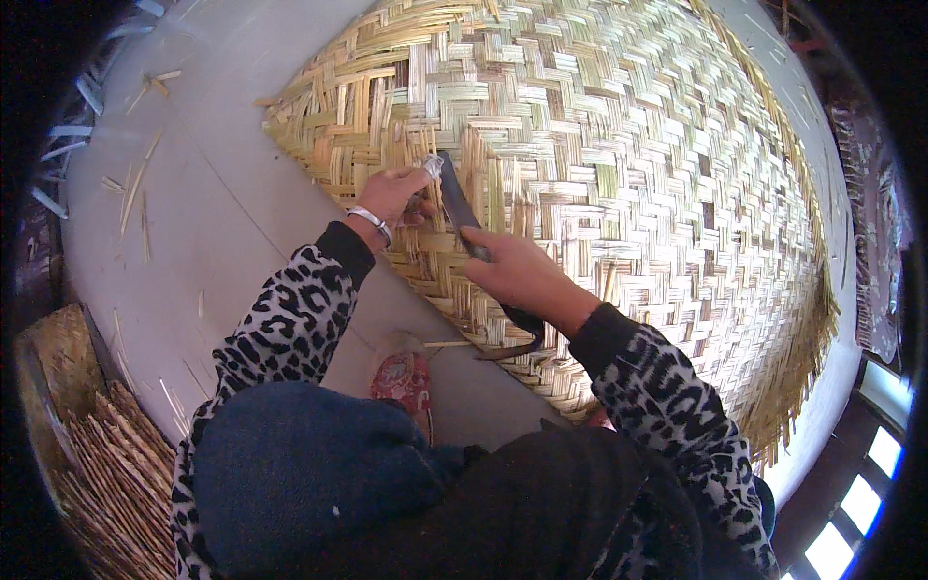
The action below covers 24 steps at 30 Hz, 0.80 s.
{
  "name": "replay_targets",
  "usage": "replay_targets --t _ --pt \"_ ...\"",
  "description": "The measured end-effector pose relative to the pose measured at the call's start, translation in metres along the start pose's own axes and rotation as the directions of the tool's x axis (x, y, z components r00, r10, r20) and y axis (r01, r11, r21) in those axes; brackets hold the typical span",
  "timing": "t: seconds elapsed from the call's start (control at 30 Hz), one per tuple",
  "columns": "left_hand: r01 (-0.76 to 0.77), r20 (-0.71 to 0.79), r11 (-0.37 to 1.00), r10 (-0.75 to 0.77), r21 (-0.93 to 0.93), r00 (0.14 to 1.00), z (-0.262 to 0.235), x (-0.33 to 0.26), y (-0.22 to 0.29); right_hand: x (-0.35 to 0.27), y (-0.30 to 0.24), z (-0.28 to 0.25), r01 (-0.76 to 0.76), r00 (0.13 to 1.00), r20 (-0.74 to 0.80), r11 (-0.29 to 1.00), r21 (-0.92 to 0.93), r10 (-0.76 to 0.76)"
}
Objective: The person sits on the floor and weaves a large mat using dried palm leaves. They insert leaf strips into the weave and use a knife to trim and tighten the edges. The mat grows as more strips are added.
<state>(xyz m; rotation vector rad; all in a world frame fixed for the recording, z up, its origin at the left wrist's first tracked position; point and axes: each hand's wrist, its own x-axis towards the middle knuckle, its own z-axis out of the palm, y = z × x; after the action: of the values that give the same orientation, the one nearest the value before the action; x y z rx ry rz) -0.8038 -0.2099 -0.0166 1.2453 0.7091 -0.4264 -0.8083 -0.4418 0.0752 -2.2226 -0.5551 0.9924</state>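
A large woven mat (638, 174) of pale, split plant strips spreads in front of me. My right hand (532, 275) is closed on a dark-bladed knife (454, 196). The blade lies over the mat and points away from me, its tip beside my left fingers. A dark, curved part of the tool comes out below the right hand. My left hand (391, 196) is closed near the mat's left edge, with a white wrapping (434, 166) at a fingertip. Narrow strips stand near that fingertip; what the fingers pinch is hidden.
Grey floor (232, 164) borders the mat, with loose strip scraps (140, 188) on it at left. A bundle of thin brown stalks (121, 483) lies at lower left. My red shoe (401, 382) is close to the mat's near edge. Ragged strip ends (793, 396) fringe the right side.
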Motion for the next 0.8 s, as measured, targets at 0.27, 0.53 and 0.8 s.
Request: replay_targets --t 0.27,0.53,0.8 --pt "0.064 -0.060 0.997 -0.061 0.044 0.996 0.005 0.008 0.005 0.014 -0.002 0.003 -0.059 0.998 -0.025 0.964 -0.260 0.055" --pt "-0.027 -0.064 0.825 0.077 0.564 0.995 0.012 0.022 0.022 0.013 0.007 0.016 0.018 0.991 -0.126 0.966 -0.260 -0.052" --pt "-0.158 0.131 0.060 0.325 0.986 0.937 0.011 0.024 0.027 0.007 -0.009 0.007 -0.049 0.998 0.014 0.931 -0.361 0.058"
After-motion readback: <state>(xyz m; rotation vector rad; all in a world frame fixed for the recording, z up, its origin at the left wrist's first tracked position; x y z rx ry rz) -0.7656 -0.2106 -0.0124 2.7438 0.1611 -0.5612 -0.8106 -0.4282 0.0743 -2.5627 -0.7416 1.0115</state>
